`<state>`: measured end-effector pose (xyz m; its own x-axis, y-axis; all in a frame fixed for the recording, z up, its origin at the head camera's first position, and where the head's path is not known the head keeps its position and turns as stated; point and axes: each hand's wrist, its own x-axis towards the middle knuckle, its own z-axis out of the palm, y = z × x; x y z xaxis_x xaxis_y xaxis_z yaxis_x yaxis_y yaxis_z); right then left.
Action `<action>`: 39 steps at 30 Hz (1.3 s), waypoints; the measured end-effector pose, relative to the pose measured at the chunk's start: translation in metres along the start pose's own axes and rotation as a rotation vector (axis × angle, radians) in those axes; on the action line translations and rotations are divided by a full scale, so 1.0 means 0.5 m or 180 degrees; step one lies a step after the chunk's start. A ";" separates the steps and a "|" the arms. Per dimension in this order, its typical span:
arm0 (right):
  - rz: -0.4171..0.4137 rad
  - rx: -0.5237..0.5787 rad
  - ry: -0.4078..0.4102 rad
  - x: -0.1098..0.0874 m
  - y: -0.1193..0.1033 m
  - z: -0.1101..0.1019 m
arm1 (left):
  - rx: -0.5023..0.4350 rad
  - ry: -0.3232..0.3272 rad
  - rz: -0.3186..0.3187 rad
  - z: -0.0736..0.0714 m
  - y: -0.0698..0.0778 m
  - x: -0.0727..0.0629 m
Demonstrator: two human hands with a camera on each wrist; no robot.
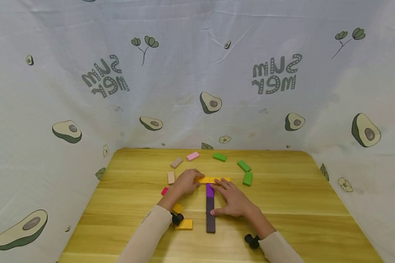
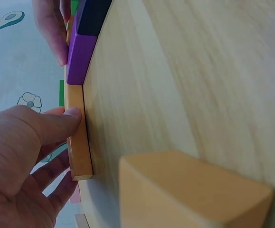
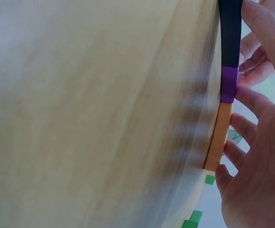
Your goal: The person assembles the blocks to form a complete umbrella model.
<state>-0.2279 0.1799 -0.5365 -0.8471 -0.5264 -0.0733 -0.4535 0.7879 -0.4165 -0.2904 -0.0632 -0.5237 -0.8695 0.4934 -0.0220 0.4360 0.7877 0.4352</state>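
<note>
Two yellow-orange blocks lie end to end in a crosswise row on the wooden table. My left hand [image 1: 185,182] pinches the left orange block [image 2: 81,152], thumb on its near side and fingers behind. A purple block [image 1: 210,190] meets the row near its middle, and two black blocks [image 1: 210,222] continue from it toward me, forming a T. My right hand [image 1: 235,202] is spread over the T's right side. Its fingertips touch the purple block and the right orange block [image 3: 218,137], while the thumb rests at the black blocks.
Around the T lie a pink block [image 1: 192,156], two tan blocks [image 1: 176,163] and several green blocks [image 1: 219,157]. A red block [image 1: 165,191] shows beside the left forearm, and two more yellow-orange blocks [image 1: 185,225] lie near the left wrist. A printed cloth [image 1: 184,73] hangs behind the table.
</note>
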 end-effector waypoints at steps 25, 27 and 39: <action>-0.0049 0.0003 0.0048 0.001 0.004 0.003 | 0.0512 -0.0446 0.0298 -0.013 0.048 -0.072; -0.0071 -0.0001 0.0059 0.000 0.005 0.002 | 0.0552 -0.0494 0.0347 -0.008 0.053 -0.075; -0.0114 0.0002 0.0082 0.001 0.007 0.003 | 0.0647 -0.0655 0.0276 0.018 0.063 -0.070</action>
<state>-0.2295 0.1821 -0.5395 -0.8372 -0.5457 -0.0350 -0.4834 0.7686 -0.4191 -0.2442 -0.0526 -0.5172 -0.7708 0.6101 -0.1834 0.5622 0.7868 0.2547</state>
